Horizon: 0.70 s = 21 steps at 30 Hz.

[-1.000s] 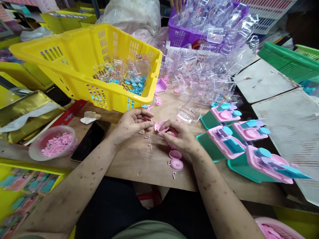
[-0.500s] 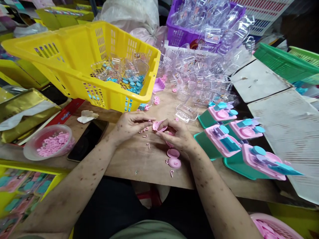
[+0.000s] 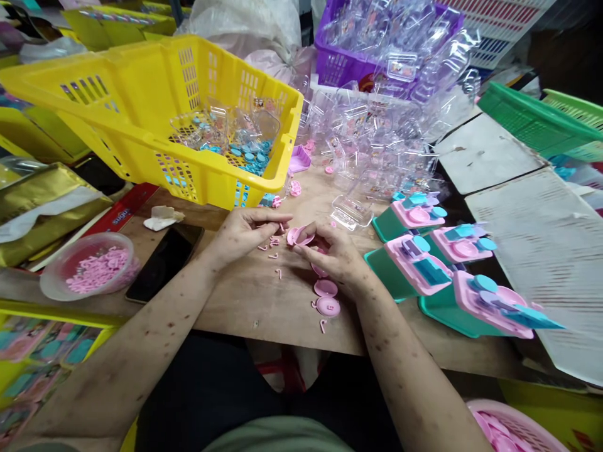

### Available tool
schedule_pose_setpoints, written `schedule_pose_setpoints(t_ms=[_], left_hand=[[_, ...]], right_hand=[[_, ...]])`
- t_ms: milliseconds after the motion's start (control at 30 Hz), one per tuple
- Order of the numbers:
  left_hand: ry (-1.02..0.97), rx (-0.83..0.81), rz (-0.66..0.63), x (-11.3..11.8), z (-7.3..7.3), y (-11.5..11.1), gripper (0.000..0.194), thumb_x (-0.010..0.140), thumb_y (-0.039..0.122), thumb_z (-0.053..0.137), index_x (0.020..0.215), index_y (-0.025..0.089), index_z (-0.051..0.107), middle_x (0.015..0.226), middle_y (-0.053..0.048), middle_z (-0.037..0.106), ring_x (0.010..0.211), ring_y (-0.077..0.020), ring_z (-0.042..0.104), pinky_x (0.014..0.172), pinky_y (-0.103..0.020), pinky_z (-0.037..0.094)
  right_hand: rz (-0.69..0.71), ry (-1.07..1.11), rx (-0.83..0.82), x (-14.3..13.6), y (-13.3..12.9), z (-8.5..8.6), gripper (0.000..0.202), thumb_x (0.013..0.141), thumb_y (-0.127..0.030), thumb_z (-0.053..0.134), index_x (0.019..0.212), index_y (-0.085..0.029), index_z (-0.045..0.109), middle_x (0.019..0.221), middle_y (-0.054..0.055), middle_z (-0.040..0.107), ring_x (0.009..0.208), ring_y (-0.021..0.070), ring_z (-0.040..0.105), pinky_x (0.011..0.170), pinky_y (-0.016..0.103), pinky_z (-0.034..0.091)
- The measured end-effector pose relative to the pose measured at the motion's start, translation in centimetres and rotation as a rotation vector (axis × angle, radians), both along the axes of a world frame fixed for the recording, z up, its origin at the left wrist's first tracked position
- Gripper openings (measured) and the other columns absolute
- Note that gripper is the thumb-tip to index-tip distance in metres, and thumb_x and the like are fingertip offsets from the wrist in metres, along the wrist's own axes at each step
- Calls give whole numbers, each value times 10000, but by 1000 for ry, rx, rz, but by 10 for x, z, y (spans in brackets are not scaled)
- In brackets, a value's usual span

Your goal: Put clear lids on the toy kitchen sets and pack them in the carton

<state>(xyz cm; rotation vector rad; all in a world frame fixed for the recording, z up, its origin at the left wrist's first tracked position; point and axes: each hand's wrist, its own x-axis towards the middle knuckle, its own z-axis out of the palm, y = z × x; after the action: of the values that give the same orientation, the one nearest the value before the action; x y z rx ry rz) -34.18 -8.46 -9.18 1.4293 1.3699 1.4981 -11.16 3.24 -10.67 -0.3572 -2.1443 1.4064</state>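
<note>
My right hand (image 3: 333,249) is closed on a pink hinged round case (image 3: 296,235), which stands open above the wooden table (image 3: 235,314). Just left of it, my left hand (image 3: 245,233) pinches a small pink hook-shaped piece (image 3: 282,226) between thumb and fingers. More small pink hooks (image 3: 274,256) lie loose under and in front of the left fingers. By my right wrist is another pink round case, opened flat, its halves (image 3: 325,288) lying one in front of the other. Part of a further pink piece (image 3: 320,269) shows beneath the right hand.
A yellow basket (image 3: 202,169) with blue pieces stands at back left. Clear plastic cases (image 3: 372,138) are heaped behind. Several green boxes with pink lids (image 3: 398,267) stand right. A phone (image 3: 164,263) and a tub of pink hooks (image 3: 89,270) lie left.
My left fingertips have drawn slightly back to the left from the pink round case, with the pink hook between them. The right hand holds the case in nearly the same place.
</note>
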Motion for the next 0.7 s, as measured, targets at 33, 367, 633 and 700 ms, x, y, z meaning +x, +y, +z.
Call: schedule_pose_setpoints(t_ms=[33, 367, 633, 700], left_hand=[[-5, -4, -7, 0, 0, 1, 275, 957, 355, 848, 1190, 240, 936, 1037, -84, 903, 939, -201, 844, 879, -303, 693], [-83, 18, 32, 14, 1, 2, 348, 849, 439, 1019, 1110, 224, 937, 1024, -87, 903, 925, -221, 867, 865, -312, 717], [-72, 28, 26, 14, 4, 1, 332, 827, 519, 1034, 995, 245, 950, 956, -91, 903, 872, -236, 867, 816, -319, 717], [-50, 35, 41, 13, 4, 0, 330, 830, 523, 1035, 995, 250, 952, 949, -88, 901, 870, -229, 861, 814, -310, 709]], right_hand=[[2, -1, 1, 0, 0, -1, 299, 1041, -516, 851, 1047, -235, 748, 1048, 46, 812, 927, 186, 783, 858, 326, 641], [23, 10, -85, -1, -1, 3, 477, 992, -703, 858, 968, -244, 732, 1114, 72, 834, 1020, 216, 804, 940, 374, 655], [41, 24, -165, -1, -4, 8, 474, 955, -666, 920, 926, -231, 734, 1105, 71, 833, 915, 178, 789, 867, 335, 658], [50, 26, -223, -2, -5, 9, 466, 940, -642, 944, 927, -226, 734, 1109, 68, 831, 909, 167, 794, 857, 318, 665]])
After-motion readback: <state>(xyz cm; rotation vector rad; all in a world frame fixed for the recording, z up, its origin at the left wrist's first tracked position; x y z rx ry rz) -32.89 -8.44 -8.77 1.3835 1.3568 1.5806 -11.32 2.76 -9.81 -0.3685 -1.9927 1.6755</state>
